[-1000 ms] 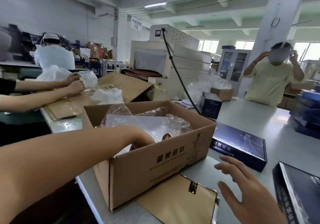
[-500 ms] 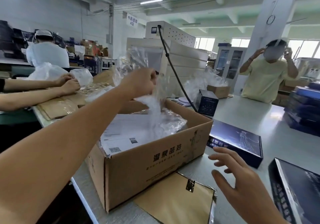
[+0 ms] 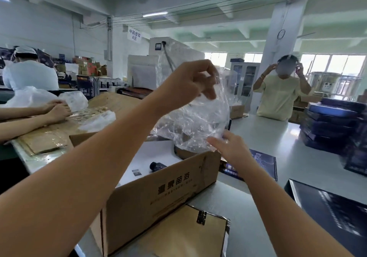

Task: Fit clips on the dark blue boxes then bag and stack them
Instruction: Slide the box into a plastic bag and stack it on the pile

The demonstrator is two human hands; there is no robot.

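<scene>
My left hand [image 3: 190,82] pinches the top of a clear plastic bag [image 3: 194,121] and holds it up above the open cardboard carton [image 3: 158,193]. The fingers of my right hand [image 3: 228,147] reach the bag's lower edge, though a grip there cannot be made out. Just right of the carton a dark blue box [image 3: 260,161] lies flat on the table. Another dark blue box [image 3: 327,211] lies at the near right edge. Against the carton's front sits a gold flat piece with a metal clip [image 3: 201,217].
White sheets and a small dark bottle [image 3: 156,166] lie inside the carton. A stack of dark blue boxes [image 3: 333,125] stands at the right. A person in yellow [image 3: 282,96] stands across the grey table. Another person's hands [image 3: 57,109] work on cardboard at the left.
My left hand has pulled the clear bag out of the carton and raised it higher. My right hand has lifted from over the table up to the bag's lower edge.
</scene>
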